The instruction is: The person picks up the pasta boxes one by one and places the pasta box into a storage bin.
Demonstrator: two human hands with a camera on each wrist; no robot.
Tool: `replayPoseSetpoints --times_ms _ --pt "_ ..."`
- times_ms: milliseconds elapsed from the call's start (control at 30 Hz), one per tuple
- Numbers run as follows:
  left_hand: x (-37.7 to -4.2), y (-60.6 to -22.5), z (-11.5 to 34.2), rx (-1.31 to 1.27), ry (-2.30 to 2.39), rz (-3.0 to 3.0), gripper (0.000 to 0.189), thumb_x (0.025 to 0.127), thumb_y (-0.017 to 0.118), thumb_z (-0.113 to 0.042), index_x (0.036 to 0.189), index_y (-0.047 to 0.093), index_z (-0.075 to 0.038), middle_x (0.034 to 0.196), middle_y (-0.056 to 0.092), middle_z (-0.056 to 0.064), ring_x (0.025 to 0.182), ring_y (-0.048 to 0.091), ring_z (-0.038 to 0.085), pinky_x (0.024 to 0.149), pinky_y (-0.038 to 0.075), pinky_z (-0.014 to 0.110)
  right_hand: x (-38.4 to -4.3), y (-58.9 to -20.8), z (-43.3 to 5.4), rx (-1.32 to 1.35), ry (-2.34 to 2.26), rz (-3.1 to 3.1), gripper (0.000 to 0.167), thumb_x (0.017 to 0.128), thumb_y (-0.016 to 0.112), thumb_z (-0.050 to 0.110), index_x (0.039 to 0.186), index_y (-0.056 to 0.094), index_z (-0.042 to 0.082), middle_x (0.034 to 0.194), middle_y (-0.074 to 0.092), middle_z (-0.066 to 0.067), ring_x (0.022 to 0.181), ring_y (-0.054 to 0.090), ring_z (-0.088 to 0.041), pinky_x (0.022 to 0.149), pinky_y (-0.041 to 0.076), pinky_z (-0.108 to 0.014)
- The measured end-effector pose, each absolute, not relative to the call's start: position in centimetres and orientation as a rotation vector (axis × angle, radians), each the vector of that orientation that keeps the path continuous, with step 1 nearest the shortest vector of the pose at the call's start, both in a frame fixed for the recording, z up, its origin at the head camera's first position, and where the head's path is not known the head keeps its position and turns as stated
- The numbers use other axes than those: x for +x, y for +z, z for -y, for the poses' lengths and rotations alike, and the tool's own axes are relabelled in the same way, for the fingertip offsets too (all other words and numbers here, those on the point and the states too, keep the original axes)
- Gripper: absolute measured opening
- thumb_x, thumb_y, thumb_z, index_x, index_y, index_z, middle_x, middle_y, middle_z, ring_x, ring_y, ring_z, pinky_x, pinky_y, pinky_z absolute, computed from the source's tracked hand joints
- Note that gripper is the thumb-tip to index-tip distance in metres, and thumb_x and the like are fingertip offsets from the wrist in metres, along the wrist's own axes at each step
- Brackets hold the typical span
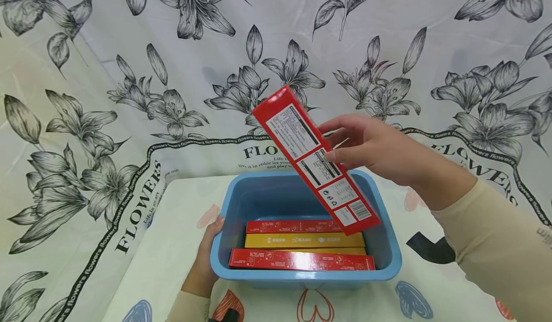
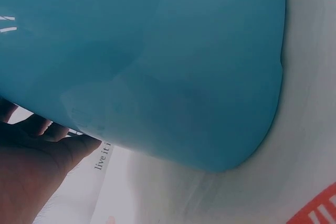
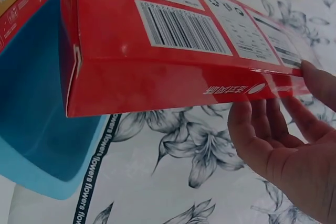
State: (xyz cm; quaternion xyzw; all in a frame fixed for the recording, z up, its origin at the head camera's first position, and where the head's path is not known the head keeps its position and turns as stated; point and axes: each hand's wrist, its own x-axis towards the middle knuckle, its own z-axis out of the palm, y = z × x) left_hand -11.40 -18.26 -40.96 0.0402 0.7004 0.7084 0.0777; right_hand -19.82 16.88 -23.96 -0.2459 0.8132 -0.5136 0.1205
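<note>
A flat red box with white printed label panels and a barcode is tilted above the right part of a blue plastic bin. My right hand pinches this box along its right edge, thumb on the label face. In the right wrist view the fingers of my right hand lie along the box's narrow side. My left hand holds the bin's left side by the rim; its fingertips are partly hidden in the left wrist view. Inside the bin, a red box lies in front, yellow boxes behind it, another red box farthest back.
Under the bin is a white cloth printed with coloured hearts. A white curtain with black flower drawings and lettering hangs behind and at the sides. A black curved shape shows beside my right sleeve.
</note>
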Motion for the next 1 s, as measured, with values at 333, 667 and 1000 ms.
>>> replayPoseSetpoints --times_ms 333,667,1000 --pt "-14.0 -47.2 21.1 0.180 2.215 -1.970 0.079 0.107 0.037 -0.060 0.174 0.022 -0.022 0.173 0.028 0.022 0.151 0.031 0.054 0.112 0.039 0.070 -20.6 -25.7 -13.6 -0.709 -1.254 -2.469 0.056 0.100 0.080 0.019 0.153 0.060 0.016 0.130 0.069 -0.009 0.113 0.069 -0.030 0.086 0.063 -0.047" --pt "-13.5 -46.7 20.6 0.135 2.210 -1.963 0.079 0.107 0.035 -0.057 0.175 0.019 -0.019 0.173 0.025 0.021 0.152 0.028 0.054 0.113 0.036 0.073 -21.1 -28.5 -11.1 -0.707 -0.946 -2.553 0.055 0.100 0.082 0.017 0.151 0.062 0.020 0.126 0.072 -0.004 0.109 0.070 -0.025 0.089 0.062 -0.045" --pt "-13.7 -46.7 20.4 0.141 2.211 -1.987 0.078 0.107 0.036 -0.057 0.174 0.020 -0.021 0.174 0.025 0.019 0.155 0.025 0.054 0.113 0.030 0.077 -20.4 -30.9 -9.6 -0.763 -0.778 -2.516 0.051 0.095 0.088 0.014 0.142 0.069 0.018 0.115 0.072 0.001 0.103 0.068 -0.021 0.086 0.061 -0.042"
